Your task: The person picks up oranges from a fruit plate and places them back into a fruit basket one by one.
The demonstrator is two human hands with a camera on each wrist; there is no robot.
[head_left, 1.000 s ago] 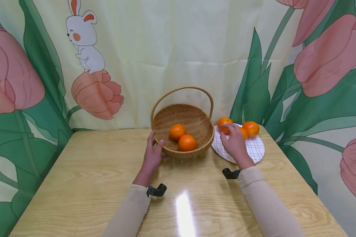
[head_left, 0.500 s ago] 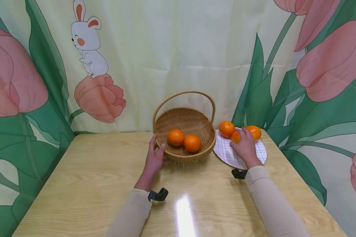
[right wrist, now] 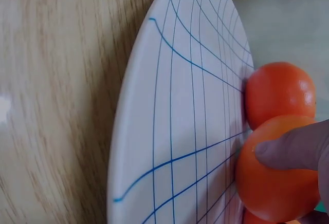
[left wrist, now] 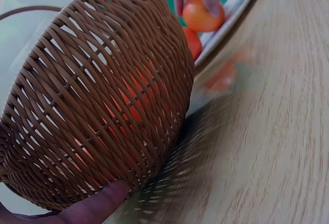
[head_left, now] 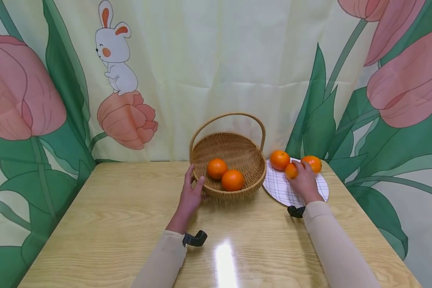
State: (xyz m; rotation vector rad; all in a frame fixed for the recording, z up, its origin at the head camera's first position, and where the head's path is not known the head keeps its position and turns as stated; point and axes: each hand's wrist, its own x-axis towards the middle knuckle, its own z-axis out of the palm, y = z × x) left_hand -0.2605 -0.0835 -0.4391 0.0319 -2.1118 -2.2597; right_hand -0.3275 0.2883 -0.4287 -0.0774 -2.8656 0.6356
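A wicker basket (head_left: 237, 150) with a tall arched handle stands on the table, tilted toward me, with two oranges (head_left: 233, 181) inside. My left hand (head_left: 190, 196) holds its left side; in the left wrist view one digit (left wrist: 100, 203) lies against the woven wall near the bottom. To the right, a white plate (head_left: 276, 185) with blue grid lines bears several oranges. My right hand (head_left: 306, 183) pinches the nearest orange (right wrist: 275, 183) there, thumb pressed on its side. Another orange (head_left: 279, 160) sits to its left, and one more (head_left: 312, 163) lies behind the hand.
The light wooden table (head_left: 104, 224) reaches a curtain (head_left: 173, 80) printed with tulips and a rabbit, close behind the basket and plate. Bright glare (head_left: 225, 260) lies on the tabletop near me. Black cameras (head_left: 195, 239) are strapped to both wrists.
My right hand has shifted from the left orange on the plate to the nearest one and now grips it. The left hand stays at the basket; the oranges inside have rolled slightly.
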